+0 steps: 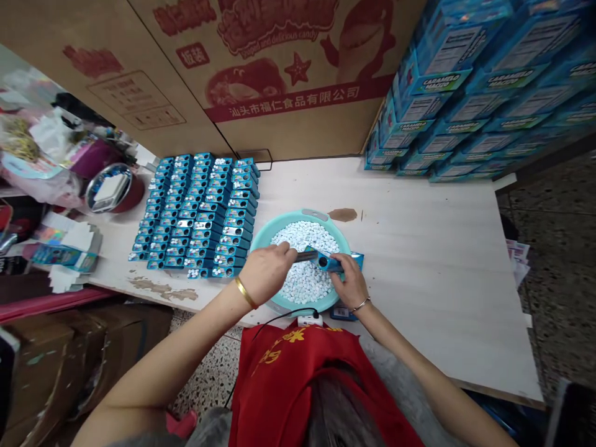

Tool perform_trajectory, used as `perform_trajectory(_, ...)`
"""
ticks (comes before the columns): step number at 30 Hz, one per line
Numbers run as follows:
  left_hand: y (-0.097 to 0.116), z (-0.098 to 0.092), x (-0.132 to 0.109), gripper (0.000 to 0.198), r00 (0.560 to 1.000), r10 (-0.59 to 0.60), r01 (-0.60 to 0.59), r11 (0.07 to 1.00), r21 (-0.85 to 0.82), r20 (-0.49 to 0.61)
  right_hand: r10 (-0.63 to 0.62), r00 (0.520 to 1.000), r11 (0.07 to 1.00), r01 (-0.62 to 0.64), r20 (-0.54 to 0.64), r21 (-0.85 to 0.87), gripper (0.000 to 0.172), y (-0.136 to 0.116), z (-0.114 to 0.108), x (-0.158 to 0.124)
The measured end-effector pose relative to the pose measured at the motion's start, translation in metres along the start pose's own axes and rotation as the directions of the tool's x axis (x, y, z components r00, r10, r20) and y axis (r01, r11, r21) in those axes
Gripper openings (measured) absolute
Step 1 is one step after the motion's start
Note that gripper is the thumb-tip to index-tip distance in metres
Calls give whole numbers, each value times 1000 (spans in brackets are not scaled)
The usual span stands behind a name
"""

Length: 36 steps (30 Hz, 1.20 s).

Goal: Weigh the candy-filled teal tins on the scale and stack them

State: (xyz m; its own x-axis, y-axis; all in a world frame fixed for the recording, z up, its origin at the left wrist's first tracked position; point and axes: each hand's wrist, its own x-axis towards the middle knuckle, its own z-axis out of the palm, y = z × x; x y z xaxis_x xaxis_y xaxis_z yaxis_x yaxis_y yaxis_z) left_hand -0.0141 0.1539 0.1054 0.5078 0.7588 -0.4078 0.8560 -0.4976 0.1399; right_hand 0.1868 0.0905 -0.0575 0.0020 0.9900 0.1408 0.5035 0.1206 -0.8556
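Note:
Over a turquoise basin (261, 239) of small white candies (305, 287), my left hand (266, 271) is closed around a dark, narrow tool (306, 255), perhaps a scoop; its far end meets the blue box. My right hand (351, 284) grips that small blue box (328, 263), which has a round dark hole facing up. Another blue box (357, 257) lies partly hidden behind the right hand, at the basin's rim. Below the right hand, a further blue packet (342, 313) sits by the basin's near edge.
Rows of blue boxes with round holes (200, 214) stand left of the basin. A large cardboard carton (298, 133) backs the table (433, 261). Stacked blue display boxes (447, 112) rise at the back right. A metal bowl (133, 194) sits far left; a white plug with cable (310, 320) lies near the apron.

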Motion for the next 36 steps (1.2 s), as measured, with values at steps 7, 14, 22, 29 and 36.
perform_trajectory(7,-58,103,28,24,975,-215,220,967,-128,57,144,985,985,-134,-90,105,34,8,-13,0)
perform_trajectory(14,-23,166,70,30,998,-41,56,930,-362,50,269,957,942,-238,-108,236,41,12,-11,2)
perform_trajectory(22,-44,138,44,28,996,79,-93,823,-560,-50,264,947,943,-214,-181,255,39,13,-26,9)
perform_trajectory(29,-54,53,-3,23,979,162,-202,842,-501,-123,96,989,994,-90,-112,62,31,-1,-24,7)
perform_trajectory(36,-20,-2,-2,20,986,153,-143,979,-147,64,-36,999,999,36,-15,-20,38,-9,-3,1)
